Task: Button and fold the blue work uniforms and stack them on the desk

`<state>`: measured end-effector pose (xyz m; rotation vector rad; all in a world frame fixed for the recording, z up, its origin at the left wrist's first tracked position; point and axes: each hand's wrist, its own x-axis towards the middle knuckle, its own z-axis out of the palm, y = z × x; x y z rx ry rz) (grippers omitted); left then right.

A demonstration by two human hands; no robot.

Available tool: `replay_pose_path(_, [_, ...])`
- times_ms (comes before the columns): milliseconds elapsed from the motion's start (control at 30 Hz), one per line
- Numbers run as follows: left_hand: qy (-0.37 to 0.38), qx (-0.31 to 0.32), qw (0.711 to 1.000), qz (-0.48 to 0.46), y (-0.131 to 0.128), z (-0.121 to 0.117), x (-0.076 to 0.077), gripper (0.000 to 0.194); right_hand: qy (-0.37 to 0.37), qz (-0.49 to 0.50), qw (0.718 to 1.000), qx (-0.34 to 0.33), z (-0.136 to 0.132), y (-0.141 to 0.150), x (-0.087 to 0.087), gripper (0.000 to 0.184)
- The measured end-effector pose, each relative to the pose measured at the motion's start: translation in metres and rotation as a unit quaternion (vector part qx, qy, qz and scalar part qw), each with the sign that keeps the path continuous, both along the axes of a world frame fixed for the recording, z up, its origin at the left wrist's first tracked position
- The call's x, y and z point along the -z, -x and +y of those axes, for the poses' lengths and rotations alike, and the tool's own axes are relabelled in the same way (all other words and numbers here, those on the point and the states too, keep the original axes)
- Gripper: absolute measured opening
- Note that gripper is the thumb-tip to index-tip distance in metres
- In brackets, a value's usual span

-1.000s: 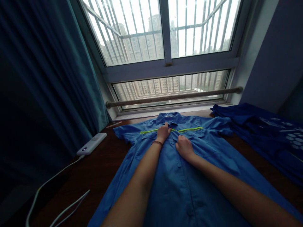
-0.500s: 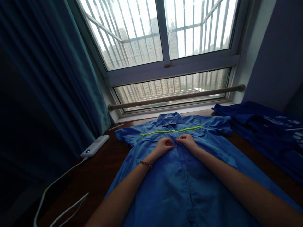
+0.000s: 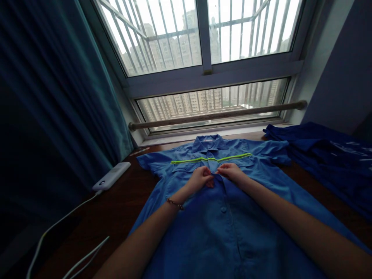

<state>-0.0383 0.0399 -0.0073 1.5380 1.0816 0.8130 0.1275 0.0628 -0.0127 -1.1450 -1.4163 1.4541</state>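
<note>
My blue shirt lay flat on the dark table before me. My left hand and right hand pinched its placket with narrowed fingers, just below the yellow stripe, near the window.

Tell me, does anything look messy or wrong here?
Nothing looks broken or spilled. The blue shirt lies flat on the table, both hands pinching its front. The only untidy bit is the white cable trailing off the table's edge.
</note>
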Motion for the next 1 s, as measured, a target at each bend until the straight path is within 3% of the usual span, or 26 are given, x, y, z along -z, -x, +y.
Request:
replay_pose_path(133, [0.024,0.016,0.999,-0.033,0.001,0.002,0.002,0.030,-0.153,-0.167,0.974,-0.023,-0.004,0.003,-0.001,0.026])
replay_pose_path(267, [0.032,0.030,0.999,-0.032,0.002,0.004,0.004,0.029,-0.193,-0.221,0.953,-0.076,-0.008,0.001,0.001,0.027])
replay_pose_path(333, [0.036,0.038,0.998,-0.037,0.002,0.004,0.005,0.028,-0.187,-0.221,0.954,-0.080,-0.007,0.001,0.005,0.023])
replay_pose_path(433, [0.047,0.037,0.997,-0.051,0.002,0.005,0.007,0.030,-0.131,-0.164,0.977,-0.040,-0.003,0.001,0.009,0.018])
replay_pose_path(567, [0.060,0.024,0.995,-0.070,0.002,0.003,0.006,0.031,0.038,0.010,0.998,0.050,-0.002,0.000,0.005,0.020])
replay_pose_path(667, [0.069,0.012,0.993,-0.096,0.000,0.001,0.004,0.031,0.131,0.130,0.982,0.030,-0.007,-0.001,-0.004,0.025])
replay_pose_path(833, [0.094,-0.014,0.985,-0.143,-0.001,-0.001,0.004,0.030,0.112,0.149,0.982,0.000,-0.012,0.000,-0.006,0.020])
replay_pose_path(1000, [0.128,-0.011,0.979,-0.160,0.001,-0.001,0.002,0.030,-0.028,0.063,0.998,0.004,-0.010,0.005,0.005,0.031])
